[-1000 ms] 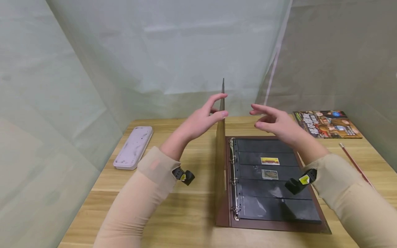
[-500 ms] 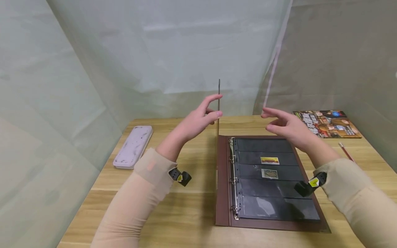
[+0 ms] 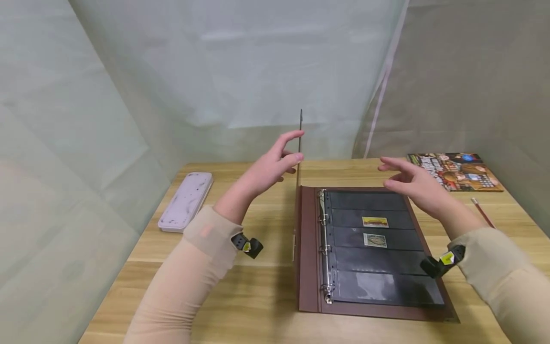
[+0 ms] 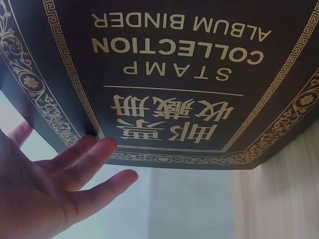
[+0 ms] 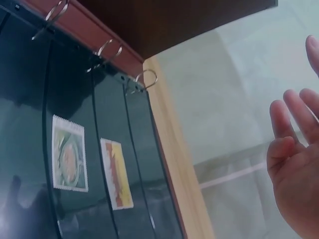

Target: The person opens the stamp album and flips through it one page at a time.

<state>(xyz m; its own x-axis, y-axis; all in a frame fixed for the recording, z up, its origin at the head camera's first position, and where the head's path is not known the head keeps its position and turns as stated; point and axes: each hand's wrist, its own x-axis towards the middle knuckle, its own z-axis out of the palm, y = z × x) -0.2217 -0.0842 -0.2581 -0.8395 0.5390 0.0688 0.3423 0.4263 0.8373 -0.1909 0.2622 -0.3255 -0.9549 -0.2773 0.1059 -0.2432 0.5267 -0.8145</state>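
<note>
A brown stamp album [image 3: 308, 286] lies unfolded on the table, its front cover [image 4: 179, 59] upright and seen edge-on in the head view. My left hand [image 3: 264, 172] touches the outer face of that cover near its far edge, fingers extended, with gold lettering beside them in the left wrist view. My right hand [image 3: 417, 184] hovers over the album's far right corner, fingers loosely bent and holding nothing. Metal rings [image 3: 325, 251] hold a black pocket page [image 3: 378, 263]. In its pockets sit a yellow-and-red stamp [image 3: 375, 222] and a greenish stamp [image 3: 375, 240].
A pale speckled pencil case [image 3: 185, 201] lies on the wooden table [image 3: 240, 306] at the left. At the back right is a colourful printed booklet [image 3: 457, 172], with a red pencil [image 3: 483, 212] in front of it, partly hidden by the right arm. Grey curtains [image 3: 275, 71] hang behind the table.
The front cover has swung slightly to the left along with my left hand, showing more of the brown spine. My right hand has moved right, away from the cover.
</note>
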